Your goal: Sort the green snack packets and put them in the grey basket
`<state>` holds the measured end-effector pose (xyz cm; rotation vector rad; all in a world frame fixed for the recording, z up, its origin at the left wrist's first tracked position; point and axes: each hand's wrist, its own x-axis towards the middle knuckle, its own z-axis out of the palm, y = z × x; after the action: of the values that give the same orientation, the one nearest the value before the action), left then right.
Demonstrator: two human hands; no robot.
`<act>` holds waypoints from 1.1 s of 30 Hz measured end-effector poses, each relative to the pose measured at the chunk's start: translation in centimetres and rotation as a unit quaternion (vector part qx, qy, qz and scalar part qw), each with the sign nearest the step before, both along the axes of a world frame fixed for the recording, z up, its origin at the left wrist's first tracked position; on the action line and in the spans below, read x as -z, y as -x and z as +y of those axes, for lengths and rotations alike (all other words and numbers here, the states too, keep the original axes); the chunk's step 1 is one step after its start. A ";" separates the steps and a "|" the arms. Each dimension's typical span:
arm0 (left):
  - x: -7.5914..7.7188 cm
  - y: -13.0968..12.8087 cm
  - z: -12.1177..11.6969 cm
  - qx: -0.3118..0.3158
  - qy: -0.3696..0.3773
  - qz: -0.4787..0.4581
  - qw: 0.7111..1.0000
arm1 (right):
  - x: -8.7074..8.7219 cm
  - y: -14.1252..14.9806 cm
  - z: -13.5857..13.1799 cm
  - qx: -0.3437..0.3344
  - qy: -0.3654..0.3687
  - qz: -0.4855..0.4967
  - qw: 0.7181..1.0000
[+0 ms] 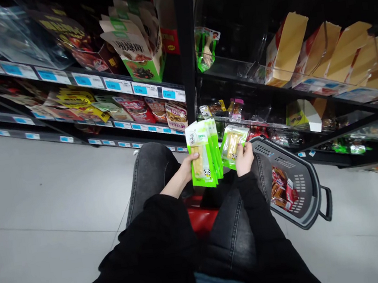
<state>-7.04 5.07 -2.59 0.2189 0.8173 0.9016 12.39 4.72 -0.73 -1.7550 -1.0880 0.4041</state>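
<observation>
My left hand (189, 166) grips a stack of several green-and-white snack packets (201, 151), with the thumb across the front one. Each has a clear window, and the front packet shows a pale yellow food piece and a small panda print. Just to the right, my right hand (244, 156) pinches a single matching snack packet (233, 145) by its right edge. That packet tilts and sits close beside the stack. Both hands are above my knees, in front of the lower shelves.
A grey shopping basket (314, 190) with red-wrapped snacks (281, 190) stands on the floor by my right leg. Ahead run dark shelves with price tags (144, 90), an open green-and-white carton (140, 51) and tan display boxes (288, 51). Something red (202, 220) lies beneath me.
</observation>
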 end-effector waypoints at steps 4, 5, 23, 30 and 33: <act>0.2 -0.1 0.1 -0.006 -0.003 -0.025 1.000 | -0.5 1.0 -0.4 -0.057 0.009 -0.024 0.998; 0.3 -0.1 0.1 -0.004 -0.004 -0.030 1.000 | -0.4 1.3 -0.5 -0.074 0.009 -0.025 0.997; 0.5 -0.5 0.1 0.019 -0.019 -0.040 0.999 | -0.6 3.1 -1.6 -0.190 -0.096 -0.079 0.974; 0.1 -1.3 -0.1 -0.017 -0.051 0.023 0.998 | -0.6 4.3 -2.2 -0.218 -0.091 -0.108 0.966; 0.1 -1.4 -0.1 -0.032 -0.054 0.041 0.997 | -0.1 4.3 -1.8 -0.225 -0.046 -0.043 0.972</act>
<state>-5.68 4.99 -2.67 0.3264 0.8561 1.0028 8.07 2.97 -0.64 -1.4468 -1.5482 0.5471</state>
